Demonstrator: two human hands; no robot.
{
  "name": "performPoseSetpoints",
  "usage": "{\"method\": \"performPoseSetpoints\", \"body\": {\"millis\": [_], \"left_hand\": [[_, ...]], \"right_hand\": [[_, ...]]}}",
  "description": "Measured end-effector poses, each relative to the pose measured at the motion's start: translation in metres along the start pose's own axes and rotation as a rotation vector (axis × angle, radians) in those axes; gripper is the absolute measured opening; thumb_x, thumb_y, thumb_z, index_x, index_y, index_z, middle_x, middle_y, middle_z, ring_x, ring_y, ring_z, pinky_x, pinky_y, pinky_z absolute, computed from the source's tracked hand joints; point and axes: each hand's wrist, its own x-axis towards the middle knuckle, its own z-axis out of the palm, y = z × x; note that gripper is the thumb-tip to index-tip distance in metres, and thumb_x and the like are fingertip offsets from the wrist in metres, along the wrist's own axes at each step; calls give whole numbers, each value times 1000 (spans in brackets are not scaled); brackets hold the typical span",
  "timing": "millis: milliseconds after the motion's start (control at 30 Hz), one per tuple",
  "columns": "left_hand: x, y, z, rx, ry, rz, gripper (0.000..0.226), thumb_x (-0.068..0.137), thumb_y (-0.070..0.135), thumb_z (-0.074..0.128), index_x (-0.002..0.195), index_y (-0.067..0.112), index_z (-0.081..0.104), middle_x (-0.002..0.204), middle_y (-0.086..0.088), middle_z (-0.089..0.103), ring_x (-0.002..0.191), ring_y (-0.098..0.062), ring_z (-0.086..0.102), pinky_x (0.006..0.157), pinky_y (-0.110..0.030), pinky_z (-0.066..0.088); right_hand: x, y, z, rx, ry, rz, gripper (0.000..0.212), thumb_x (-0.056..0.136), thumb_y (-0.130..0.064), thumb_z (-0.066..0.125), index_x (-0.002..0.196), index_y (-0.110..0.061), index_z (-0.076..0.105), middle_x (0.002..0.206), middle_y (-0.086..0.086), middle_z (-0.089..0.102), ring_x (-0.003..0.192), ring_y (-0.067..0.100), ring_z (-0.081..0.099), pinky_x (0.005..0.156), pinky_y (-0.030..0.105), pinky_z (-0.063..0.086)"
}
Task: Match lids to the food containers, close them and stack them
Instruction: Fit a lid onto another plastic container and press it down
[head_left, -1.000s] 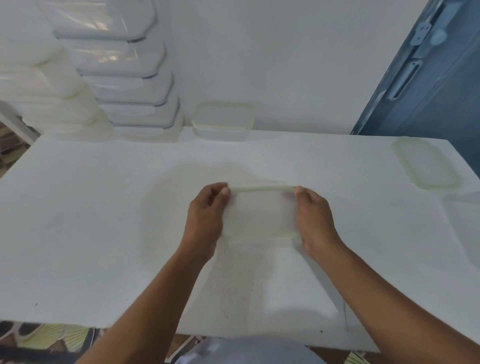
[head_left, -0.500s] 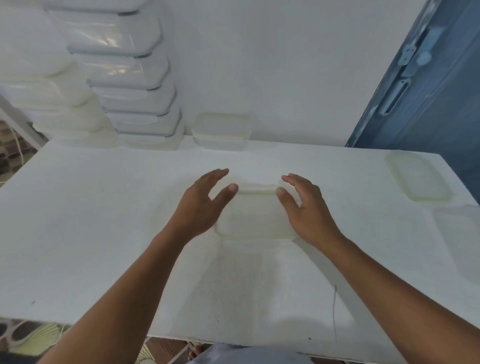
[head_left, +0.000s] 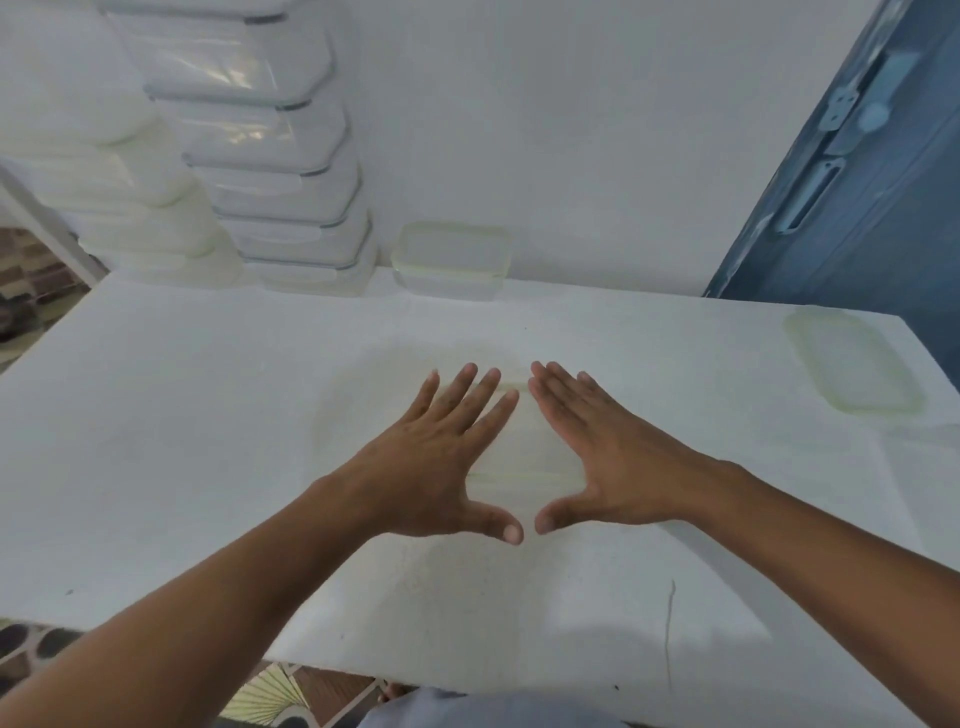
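A clear container with its pale lid (head_left: 519, 457) sits in the middle of the white table (head_left: 182, 441). My left hand (head_left: 436, 462) and my right hand (head_left: 602, 457) lie flat on top of it with straight, spread fingers, thumbs nearly meeting at its near edge. Most of the lid is hidden under my palms. A loose pale lid (head_left: 852, 358) lies flat near the table's right edge. One closed small container (head_left: 452, 260) stands at the back against the wall.
Two tall stacks of closed containers stand at the back left: clear ones (head_left: 275, 171) and whitish ones (head_left: 104, 176). A blue door (head_left: 857, 171) rises at the right. The table's near edge runs just in front of my body.
My hands let go of the container's sides, rose and came down flat on top of its lid. The view has tilted slightly.
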Motion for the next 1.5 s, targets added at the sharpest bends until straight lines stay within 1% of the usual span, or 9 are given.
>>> {"method": "performPoseSetpoints", "body": {"millis": [233,367,500,733,967,1100,1233,1367,1500], "left_hand": [[1,-4,1,7,-12,24,128,75,100,32,158,22,-26,163,-3,-39,147,-20,-41,123,-49,-18],[3,-8,14,21,122,41,96,95,76,29,162,22,-13,169,-8,-23,153,-22,-30,127,-53,-2],[4,-9,23,20,165,44,91,96,70,31,164,22,-5,171,-10,-13,156,-25,-22,127,-54,0],[3,-8,19,-9,143,12,94,97,72,39,163,27,-10,169,-3,-22,153,-18,-30,127,-49,-7],[0,-9,-3,-45,17,-22,103,92,70,54,162,35,-12,168,6,-26,154,-14,-26,128,-43,-1],[-10,0,-15,-6,30,-49,104,85,77,57,163,34,2,172,0,-6,156,-21,0,124,-42,20],[-22,14,-26,40,34,-59,102,85,81,53,163,29,13,170,-6,14,146,-23,20,117,-39,31],[-28,23,-34,64,28,-65,94,85,80,52,157,24,31,149,-2,46,127,-20,39,104,-36,42],[-28,33,-33,-32,55,-163,98,88,70,60,162,22,16,133,4,57,119,-17,43,85,-30,43]], "right_hand": [[1,2,0,-32,-26,-11,137,67,-99,40,150,-20,-34,153,-9,-47,138,4,-45,115,27,-27],[6,3,15,-119,127,2,106,91,-77,36,159,-11,-10,167,5,-19,149,12,-28,120,32,-19],[10,4,26,-193,136,21,98,93,-70,32,159,-4,4,168,12,-5,154,21,-12,124,41,-5],[9,6,26,-155,158,-11,100,94,-73,36,160,-8,-4,167,6,-14,152,16,-20,123,38,-8],[4,11,15,-169,114,-12,93,96,-70,36,159,-21,-12,165,-5,-23,147,5,-30,121,38,-17],[0,22,8,-183,93,10,81,102,-49,46,159,-28,-8,163,-13,-18,148,2,-23,122,41,-16],[3,22,4,-139,105,26,85,100,-17,56,159,-34,-3,161,-19,-12,150,5,-17,122,39,-15],[15,12,-4,-54,132,152,104,84,16,42,156,-50,5,167,-13,-4,154,15,-12,125,45,-6],[21,4,-12,13,153,286,97,83,17,38,160,-33,8,168,-2,-12,154,22,-14,125,41,-1]]}}
